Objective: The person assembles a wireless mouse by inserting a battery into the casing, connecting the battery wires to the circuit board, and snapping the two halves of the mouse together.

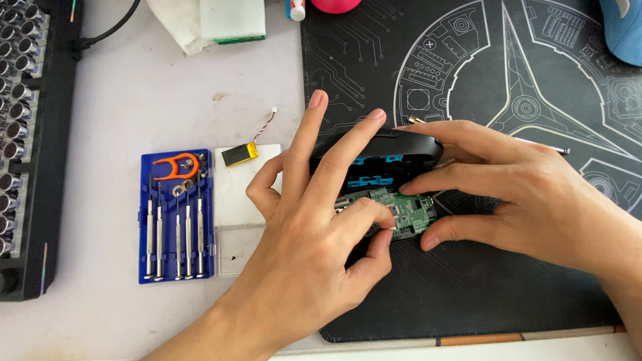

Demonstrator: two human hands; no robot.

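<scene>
Hands, left [307,227] and right [528,194], grip opened mouse [378,160] lying left-right on mat [468,294].

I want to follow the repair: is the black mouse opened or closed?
Opened: the black mouse shell is lifted and the green circuit board lies exposed.

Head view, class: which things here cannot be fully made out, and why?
- Green circuit board: partly hidden by the left hand and right hand.
- Black mouse shell: crossed by fingers.
- Keyboard: cut by the left edge.
- Blue cap: cut by the top right corner.
- Screwdriver tips in the blue case: too small.
</scene>
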